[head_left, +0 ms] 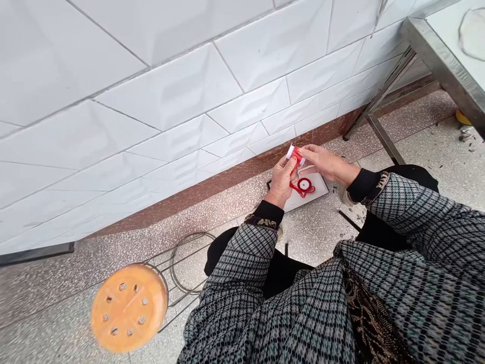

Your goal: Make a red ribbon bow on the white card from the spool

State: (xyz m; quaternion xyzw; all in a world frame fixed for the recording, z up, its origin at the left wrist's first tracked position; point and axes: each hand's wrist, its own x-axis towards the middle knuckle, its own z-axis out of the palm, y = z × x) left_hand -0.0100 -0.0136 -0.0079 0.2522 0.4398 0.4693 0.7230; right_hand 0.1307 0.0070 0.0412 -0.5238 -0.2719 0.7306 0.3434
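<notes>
My left hand (281,181) is closed around a small red spool-like piece with white ends (295,154), its thumb pressed on the red part. From the other side, the fingers of my right hand (322,161) meet the same piece near its far end. What it is exactly I cannot make out. Just below the hands, a round red part with a white centre (304,185) shows over a flat white box (321,189) on the floor. A red strip runs beside this round part; whether it joins the held piece is unclear.
White tiled wall (189,91) rises in front, with a brown skirting (212,184) at its foot. An orange round stool (127,306) with metal legs lies tipped at lower left. A metal-framed table (420,43) stands at upper right. Small dark bits litter the speckled floor.
</notes>
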